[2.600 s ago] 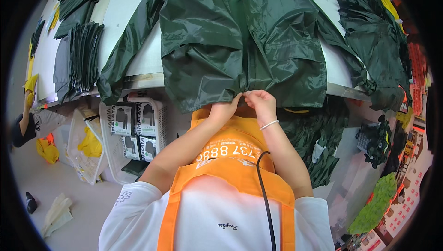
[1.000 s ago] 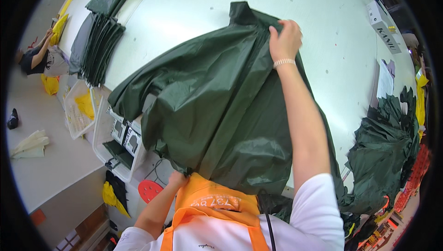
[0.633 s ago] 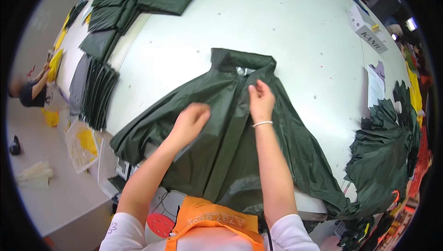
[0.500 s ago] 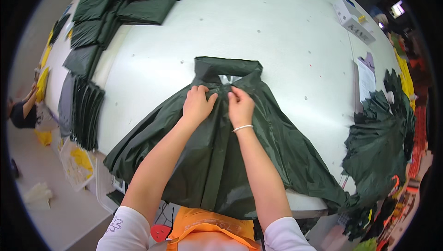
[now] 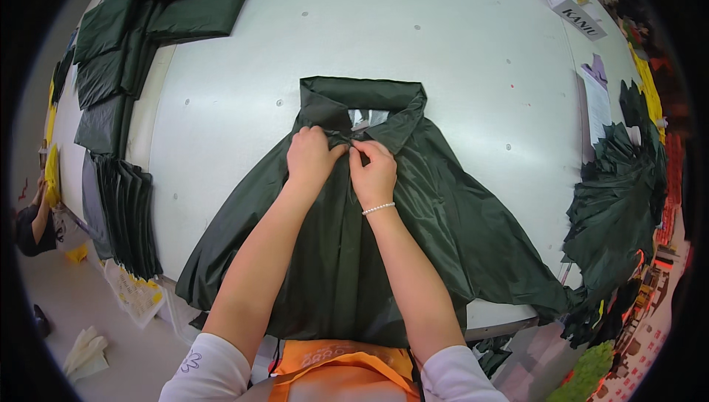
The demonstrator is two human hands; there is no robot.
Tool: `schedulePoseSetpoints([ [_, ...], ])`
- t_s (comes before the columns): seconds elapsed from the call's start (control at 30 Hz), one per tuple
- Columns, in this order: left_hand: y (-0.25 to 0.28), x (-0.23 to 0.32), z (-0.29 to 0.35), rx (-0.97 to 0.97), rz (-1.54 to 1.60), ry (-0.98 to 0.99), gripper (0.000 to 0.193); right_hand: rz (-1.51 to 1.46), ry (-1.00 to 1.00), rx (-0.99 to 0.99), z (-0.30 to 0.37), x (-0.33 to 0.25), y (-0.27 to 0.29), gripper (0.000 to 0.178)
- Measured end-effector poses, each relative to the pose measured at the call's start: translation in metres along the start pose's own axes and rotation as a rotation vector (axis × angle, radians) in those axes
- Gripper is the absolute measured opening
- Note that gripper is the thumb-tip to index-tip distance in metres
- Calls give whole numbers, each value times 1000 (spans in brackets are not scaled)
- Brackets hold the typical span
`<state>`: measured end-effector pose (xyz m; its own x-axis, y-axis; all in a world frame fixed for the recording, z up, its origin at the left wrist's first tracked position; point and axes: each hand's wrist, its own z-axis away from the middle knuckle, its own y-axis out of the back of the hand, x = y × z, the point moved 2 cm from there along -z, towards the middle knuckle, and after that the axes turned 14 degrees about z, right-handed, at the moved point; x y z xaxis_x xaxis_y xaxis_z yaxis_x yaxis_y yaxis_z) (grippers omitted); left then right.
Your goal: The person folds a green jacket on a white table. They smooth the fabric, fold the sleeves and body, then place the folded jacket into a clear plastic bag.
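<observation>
A dark green rain jacket point(image 5: 458, 217) lies front up on the white table, with its collar point(image 5: 362, 93) away from me and its sleeves spread to both sides. Just below the collar opening, my left hand point(image 5: 310, 157) is closed on the left side of the jacket's front edge, thumb pointing inward. Close beside it, my right hand point(image 5: 374, 172), with a beaded bracelet at the wrist, pinches the front edge at the neck. Whatever small fastening lies between the fingertips is hidden. A pale lining or label point(image 5: 368, 118) shows inside the neck.
Folded dark green garments point(image 5: 199, 11) lie at the far left, and an upright stack of them point(image 5: 125, 210) stands nearer. To the right are a white box point(image 5: 569, 2), paper sheets point(image 5: 595, 110) and heaped green garments point(image 5: 613, 195). At the left edge another person point(image 5: 37, 225) handles something yellow.
My hands have come closer together at the neck, the right one moving left to the front edge. The whole view has shifted slightly.
</observation>
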<state>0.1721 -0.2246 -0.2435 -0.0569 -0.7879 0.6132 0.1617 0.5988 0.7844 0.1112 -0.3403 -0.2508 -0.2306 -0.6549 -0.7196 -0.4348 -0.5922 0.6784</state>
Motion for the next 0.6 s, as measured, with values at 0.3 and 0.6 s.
schedulePoseSetpoints([
  [0.3, 13, -16, -18, -458, 822, 309, 17, -82, 38, -19, -4, 2, -10, 10],
  [0.6, 1, -28, -9, -505, 1157, 310, 16, -215, -73, -154, -5, -8, -7, 17],
])
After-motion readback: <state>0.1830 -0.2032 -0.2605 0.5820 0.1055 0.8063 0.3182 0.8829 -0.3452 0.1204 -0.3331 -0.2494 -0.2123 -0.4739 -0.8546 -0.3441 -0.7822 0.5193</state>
